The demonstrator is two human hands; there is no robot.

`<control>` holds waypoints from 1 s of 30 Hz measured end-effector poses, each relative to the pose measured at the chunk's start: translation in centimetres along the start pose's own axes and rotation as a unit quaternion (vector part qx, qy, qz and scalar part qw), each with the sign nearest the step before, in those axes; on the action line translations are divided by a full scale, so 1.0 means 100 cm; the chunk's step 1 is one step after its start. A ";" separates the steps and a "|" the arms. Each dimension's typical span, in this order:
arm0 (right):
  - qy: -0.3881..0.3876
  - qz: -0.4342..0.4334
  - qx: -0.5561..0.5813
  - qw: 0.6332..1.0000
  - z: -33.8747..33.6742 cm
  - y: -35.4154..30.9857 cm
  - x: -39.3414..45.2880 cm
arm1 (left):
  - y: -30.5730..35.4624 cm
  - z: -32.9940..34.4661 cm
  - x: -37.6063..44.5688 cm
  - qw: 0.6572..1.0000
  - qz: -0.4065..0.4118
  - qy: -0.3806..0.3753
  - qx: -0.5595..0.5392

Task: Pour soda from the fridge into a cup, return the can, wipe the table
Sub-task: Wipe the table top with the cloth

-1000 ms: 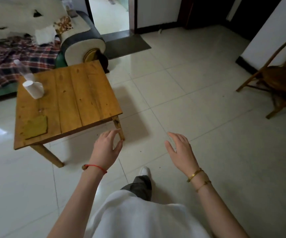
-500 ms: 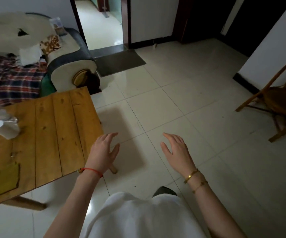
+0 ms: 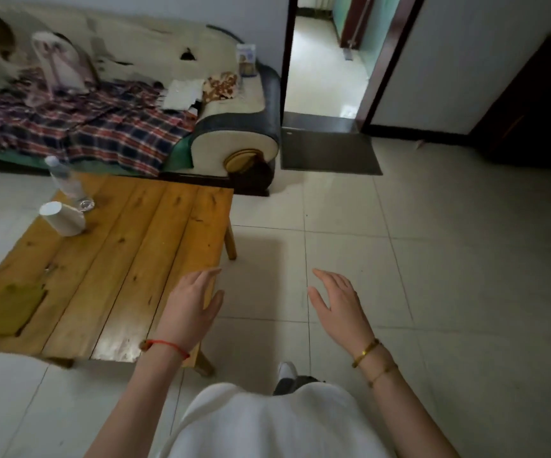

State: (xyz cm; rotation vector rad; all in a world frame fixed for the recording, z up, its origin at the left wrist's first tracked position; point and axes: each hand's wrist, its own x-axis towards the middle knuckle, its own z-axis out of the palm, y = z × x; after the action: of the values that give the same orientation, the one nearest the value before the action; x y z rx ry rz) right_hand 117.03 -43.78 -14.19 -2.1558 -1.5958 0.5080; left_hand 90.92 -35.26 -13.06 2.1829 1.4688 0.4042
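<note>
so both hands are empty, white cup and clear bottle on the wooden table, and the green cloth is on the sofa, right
Not quite. The head view shows the green cloth lying on the wooden table, at its near left corner, not on the sofa. The rest holds: the left hand and right hand are empty, and the white cup and clear bottle stand on the table.

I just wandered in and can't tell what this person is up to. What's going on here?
A person stands beside a low wooden table, both hands out in front and empty: the left hand over the table's near corner, the right hand over the tiled floor. On the table's far side stand a white paper cup and a clear plastic bottle; a greenish cloth lies at its near left. No soda can is in view.
</note>
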 end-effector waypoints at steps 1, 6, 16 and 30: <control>-0.010 -0.017 -0.002 1.000 -0.009 0.005 0.024 | 0.005 0.002 0.011 1.000 -0.020 0.013 0.001; -0.082 -0.117 -0.015 0.990 -0.029 0.011 0.128 | 0.022 0.004 0.043 0.988 -0.131 0.078 -0.021; -0.251 -0.269 -0.006 0.930 0.028 -0.041 0.241 | -0.004 0.011 0.042 0.920 -0.350 0.175 -0.028; -0.321 -0.410 -0.037 0.853 0.116 -0.185 0.347 | -0.085 -0.032 0.096 0.843 -0.449 0.291 -0.062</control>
State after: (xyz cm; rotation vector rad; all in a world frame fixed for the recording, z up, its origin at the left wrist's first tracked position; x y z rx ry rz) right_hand 105.74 -4.38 -16.03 -1.1465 -2.6935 0.9171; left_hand 86.38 -23.01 -15.07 1.0653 2.4835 0.8084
